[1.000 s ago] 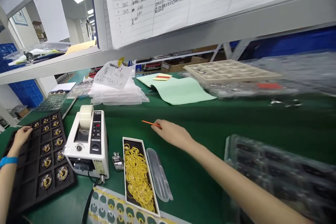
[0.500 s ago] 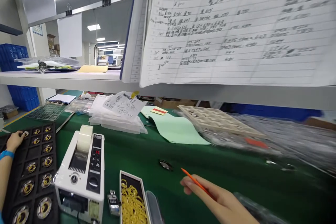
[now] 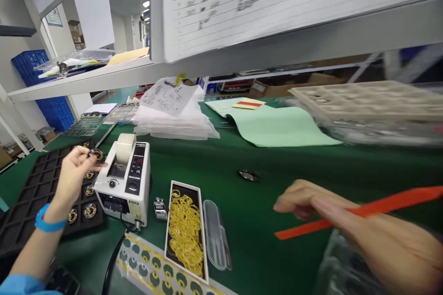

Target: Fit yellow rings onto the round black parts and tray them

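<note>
At the left, my left hand (image 3: pixel 74 170), with a blue wristband, pinches a round metal part (image 3: pixel 98 155) above the black compartment tray (image 3: pixel 38 184), beside the white tape dispenser (image 3: pixel 124 179). Similar ring parts lie in the tray's right-hand columns. My right hand (image 3: pixel 332 216) is at the right, blurred, with its fingers closed on an orange tool (image 3: pixel 304 229) that crosses the palm. A dark oval part (image 3: pixel 249 175) lies on the green mat left of that hand.
A box of yellow rings (image 3: pixel 187 230), a tally counter (image 3: pixel 160 208) and a sticker sheet (image 3: pixel 148 262) are in front. Behind are white sheets (image 3: pixel 173 120), green paper (image 3: pixel 284 126) and a beige tray (image 3: pixel 374 101). A shelf (image 3: pixel 114 71) crosses above.
My left hand has lifted a round part from the tray and moved right toward the dispenser. My right hand has turned, and its orange tool now lies across it. The view has shifted and tilted.
</note>
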`<state>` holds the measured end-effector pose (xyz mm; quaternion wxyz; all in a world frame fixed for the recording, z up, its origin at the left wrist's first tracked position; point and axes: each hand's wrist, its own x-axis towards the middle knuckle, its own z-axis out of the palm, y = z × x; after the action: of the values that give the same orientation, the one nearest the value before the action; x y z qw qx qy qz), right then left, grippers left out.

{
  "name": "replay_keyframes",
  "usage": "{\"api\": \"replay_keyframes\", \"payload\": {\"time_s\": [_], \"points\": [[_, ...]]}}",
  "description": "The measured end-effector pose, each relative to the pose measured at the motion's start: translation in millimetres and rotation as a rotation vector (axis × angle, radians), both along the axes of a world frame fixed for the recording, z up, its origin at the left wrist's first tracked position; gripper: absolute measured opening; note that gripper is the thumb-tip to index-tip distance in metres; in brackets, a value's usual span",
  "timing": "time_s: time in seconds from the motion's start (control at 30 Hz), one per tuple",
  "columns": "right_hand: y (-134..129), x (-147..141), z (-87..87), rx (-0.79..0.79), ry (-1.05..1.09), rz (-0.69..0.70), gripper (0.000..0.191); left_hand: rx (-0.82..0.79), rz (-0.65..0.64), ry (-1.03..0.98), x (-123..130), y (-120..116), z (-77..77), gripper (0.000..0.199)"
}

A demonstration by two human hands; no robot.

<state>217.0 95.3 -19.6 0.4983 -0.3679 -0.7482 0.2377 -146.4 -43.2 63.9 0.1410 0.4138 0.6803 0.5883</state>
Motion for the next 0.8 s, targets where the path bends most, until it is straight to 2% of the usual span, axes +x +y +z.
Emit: {"api": "replay_keyframes", "payload": {"time_s": [0.03,0.1,0.17,0.23,0.3,0.43,0.53,0.6,0.7,0.8], "points": [[-7.9,2.5,7.7,-0.010,-0.003,0.028,0.050,0.021,-0.094,-0.037,27.0,-3.2,-2.8,0.031],[-28.7,4.7,26.1,0.014,0.063,0.106,0.044,0.096,-0.382,-0.231,73.3,-2.2,-8.8,0.038],[-52.1,2.1,45.6,0.097,0.199,0.164,0.036,0.147,-0.568,-0.359,108.4,6.9,-13.5,0.043],[-71.5,-4.5,60.6,0.152,0.267,0.219,0.028,0.179,-0.683,-0.426,133.5,19.0,-16.5,0.039],[-82.3,-12.2,67.4,0.180,0.277,0.239,0.022,0.196,-0.763,-0.457,149.9,28.7,-18.6,0.033],[-81.3,-23.2,62.1,0.134,0.305,0.241,0.016,0.227,-0.816,-0.462,161.7,34.5,-23.6,0.029],[-72.9,-27.9,54.4,0.040,0.340,0.280,0.015,0.247,-0.815,-0.436,160.1,34.9,-26.7,0.026],[-66.9,-29.8,50.1,0.032,0.363,0.314,0.016,0.240,-0.829,-0.421,157.7,36.5,-27.6,0.025],[-57.5,-30.3,44.0,0.153,0.330,0.397,0.018,0.225,-0.830,-0.434,153.7,39.1,-27.2,0.025],[-48.9,-28.3,38.6,0.391,0.206,0.471,0.022,0.200,-0.813,-0.462,150.5,40.5,-26.3,0.026]]}}
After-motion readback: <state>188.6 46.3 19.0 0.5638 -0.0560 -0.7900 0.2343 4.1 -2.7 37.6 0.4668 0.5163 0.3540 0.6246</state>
